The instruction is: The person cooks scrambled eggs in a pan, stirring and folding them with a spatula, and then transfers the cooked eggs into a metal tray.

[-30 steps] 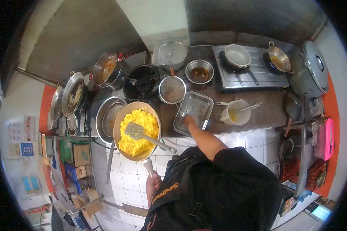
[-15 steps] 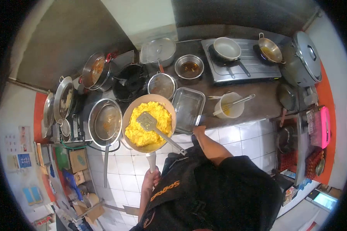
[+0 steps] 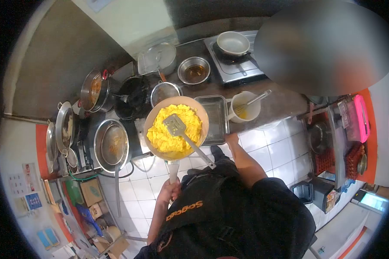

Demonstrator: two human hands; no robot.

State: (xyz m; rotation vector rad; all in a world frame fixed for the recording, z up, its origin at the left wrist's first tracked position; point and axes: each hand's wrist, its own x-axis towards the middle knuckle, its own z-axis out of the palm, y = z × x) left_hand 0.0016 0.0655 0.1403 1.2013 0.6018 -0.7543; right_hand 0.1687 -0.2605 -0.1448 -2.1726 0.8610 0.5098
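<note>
My left hand is closed around the pale handle of a frying pan. A mound of scrambled eggs fills the pan. A grey slotted spatula rests on the eggs, its handle leaning over the rim towards me. My right hand grips the near right corner of a rectangular metal tray; its fingertips are partly hidden. The pan covers the tray's left side. Just right of the tray, a white jug holds a whisk and some yellow liquid.
A metal bowl of brown liquid, a strainer and a black wok stand behind the pan. To the left is a long-handled steel pan. A small pan sits on the gas stove. A blurred oval hides the upper right.
The view has shifted. The tray has moved right along the counter with my right hand, closer to the jug. The pan, still in my left hand, now overlaps the tray's left side.
</note>
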